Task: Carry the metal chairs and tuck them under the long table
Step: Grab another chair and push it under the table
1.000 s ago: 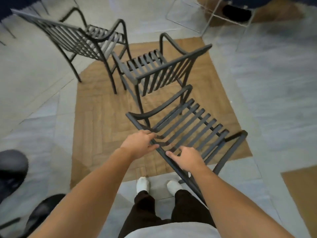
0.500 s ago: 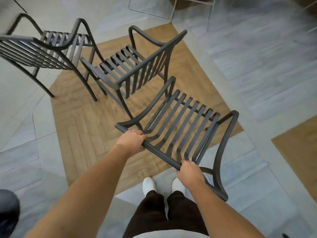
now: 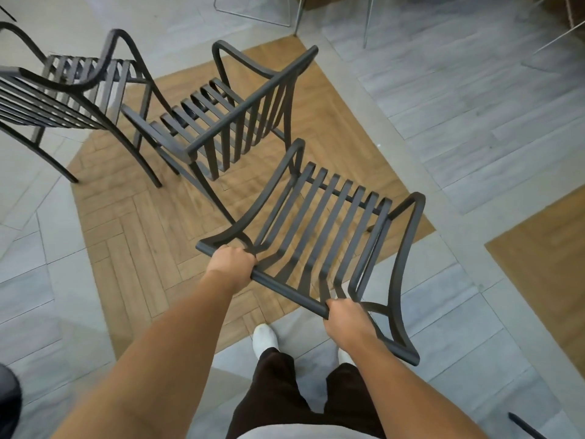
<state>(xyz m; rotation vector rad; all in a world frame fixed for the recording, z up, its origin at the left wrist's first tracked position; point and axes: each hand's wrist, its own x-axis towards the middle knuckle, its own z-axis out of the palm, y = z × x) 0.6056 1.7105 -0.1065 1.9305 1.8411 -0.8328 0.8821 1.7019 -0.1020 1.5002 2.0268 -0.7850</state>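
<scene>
Hands come first, nearest to the person: both grip the top rail of the closest dark slatted metal armchair point(image 3: 319, 226). The left hand point(image 3: 232, 264) wraps the rail near its left end, fingers curled over and under it; the right hand point(image 3: 346, 318) is clamped round the rail's right end, just above where the right armrest curves down. Holding at the two ends looks like a choice for balance, since a wide grip keeps the frame from twisting as it is lifted. The chair leans back toward the person, seat slats running away from them, and its legs are hidden beneath it, so I cannot tell whether it is off the floor. It sits over the edge where the herringbone wood floor panel point(image 3: 126, 223) meets the grey tiles, just ahead of the person's white shoe point(image 3: 266, 337).

Beyond it stands a second dark slatted metal armchair point(image 3: 221, 122), upright on the wood panel, its back toward the held one and close by. Farther left is a third dark metal armchair point(image 3: 72, 90), partly cut off by the edge of view. Thin pale metal legs point(image 3: 365, 17) show at the top; the long desk itself is not in sight.

No containers are visible, and all three seats are bare.
</scene>
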